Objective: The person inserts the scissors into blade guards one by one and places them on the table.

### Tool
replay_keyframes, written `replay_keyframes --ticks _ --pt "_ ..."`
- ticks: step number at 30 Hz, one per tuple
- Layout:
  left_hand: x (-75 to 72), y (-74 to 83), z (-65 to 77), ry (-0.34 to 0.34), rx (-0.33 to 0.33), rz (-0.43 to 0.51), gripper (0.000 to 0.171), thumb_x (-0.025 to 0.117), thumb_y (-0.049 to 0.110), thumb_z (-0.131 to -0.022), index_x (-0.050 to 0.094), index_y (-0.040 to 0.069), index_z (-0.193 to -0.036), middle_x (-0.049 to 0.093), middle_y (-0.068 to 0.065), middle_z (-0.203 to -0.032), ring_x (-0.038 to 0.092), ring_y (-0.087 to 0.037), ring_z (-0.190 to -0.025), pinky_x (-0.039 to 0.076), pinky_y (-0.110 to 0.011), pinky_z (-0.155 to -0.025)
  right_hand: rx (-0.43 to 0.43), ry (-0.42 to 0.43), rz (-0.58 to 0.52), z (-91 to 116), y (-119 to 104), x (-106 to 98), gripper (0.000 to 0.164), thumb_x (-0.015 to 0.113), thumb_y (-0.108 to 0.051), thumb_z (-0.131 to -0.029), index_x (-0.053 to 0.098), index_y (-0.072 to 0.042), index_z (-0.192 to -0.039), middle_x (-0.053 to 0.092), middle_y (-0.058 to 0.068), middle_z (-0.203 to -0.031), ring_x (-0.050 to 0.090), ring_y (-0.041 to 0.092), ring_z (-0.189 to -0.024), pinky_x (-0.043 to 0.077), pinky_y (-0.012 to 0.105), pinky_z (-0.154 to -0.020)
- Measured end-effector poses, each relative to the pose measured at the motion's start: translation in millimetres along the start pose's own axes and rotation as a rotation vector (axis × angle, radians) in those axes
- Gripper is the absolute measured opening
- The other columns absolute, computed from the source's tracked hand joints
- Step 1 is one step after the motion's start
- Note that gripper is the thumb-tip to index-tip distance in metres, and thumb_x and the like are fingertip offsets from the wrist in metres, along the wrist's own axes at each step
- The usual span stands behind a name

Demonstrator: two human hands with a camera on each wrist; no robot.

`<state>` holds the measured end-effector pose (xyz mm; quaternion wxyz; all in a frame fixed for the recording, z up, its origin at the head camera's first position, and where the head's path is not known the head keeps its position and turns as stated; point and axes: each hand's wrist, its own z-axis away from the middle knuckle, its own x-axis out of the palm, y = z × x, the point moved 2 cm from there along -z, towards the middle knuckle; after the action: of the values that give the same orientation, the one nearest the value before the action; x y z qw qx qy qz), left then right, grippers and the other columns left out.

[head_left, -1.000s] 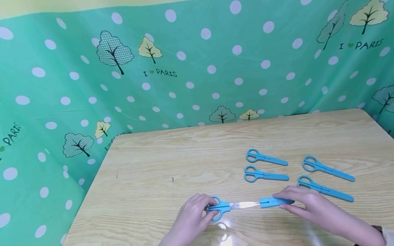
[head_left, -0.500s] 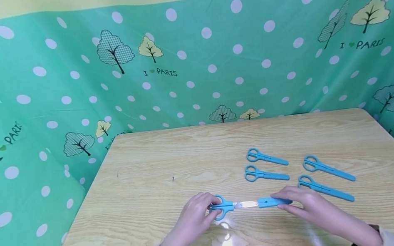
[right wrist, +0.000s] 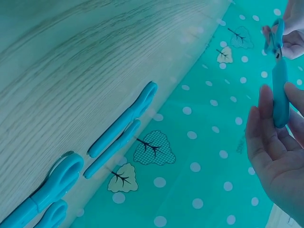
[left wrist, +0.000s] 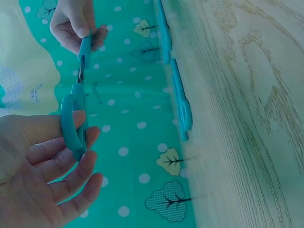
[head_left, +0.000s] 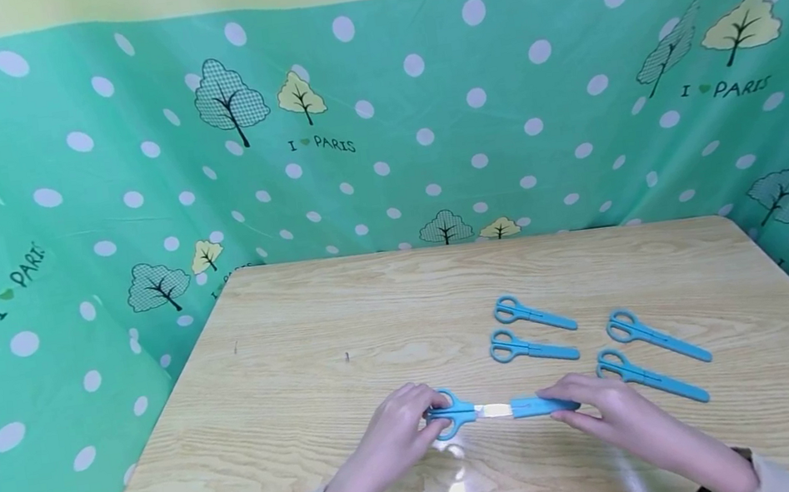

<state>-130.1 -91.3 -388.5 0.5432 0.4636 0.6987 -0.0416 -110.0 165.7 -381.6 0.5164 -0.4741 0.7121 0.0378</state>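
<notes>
My left hand (head_left: 406, 422) pinches the blue handle loops of a pair of scissors (head_left: 463, 413) between thumb and fingers. Opposite it, my right hand (head_left: 601, 402) grips the closed end of a blue blade cover (head_left: 532, 406). The tips of the scissors' blades are hidden inside the cover, while a short stretch of shiny metal shows between cover and handles. In the left wrist view the thumb passes through a handle loop (left wrist: 71, 126). From the right wrist, the cover (right wrist: 280, 95) lies between thumb and fingers. Both parts line up above the table.
Several covered blue scissors lie on the wooden table (head_left: 285, 328): two pairs (head_left: 536, 314) behind the hands, and two more at the right, the nearer pair (head_left: 656, 379) close to my right hand. A green dotted curtain (head_left: 422, 116) hangs along the back and sides.
My left hand has moved slightly right with the scissors and the right hand slightly left with the cover. Less of the blades shows between them now.
</notes>
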Motion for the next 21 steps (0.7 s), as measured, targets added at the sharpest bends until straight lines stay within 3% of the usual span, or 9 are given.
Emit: replay_keyframes --ticks 21 --pt "4.8 6.3 -4.0 -0.005 0.038 0.016 0.014 0.069 0.014 -0.075 0.062 0.008 -0.085 0.062 0.004 -0.078 0.052 -0.006 -0.071 0.042 -0.012 -0.065 -0.009 -0.016 -0.014 -2.8 -4.3 5.6 0.023 0.067 -0.006 -0.076 0.064 -0.006 -0.1 0.065 -0.003 -0.091 0.061 0.013 -0.083 0.051 0.021 -0.065"
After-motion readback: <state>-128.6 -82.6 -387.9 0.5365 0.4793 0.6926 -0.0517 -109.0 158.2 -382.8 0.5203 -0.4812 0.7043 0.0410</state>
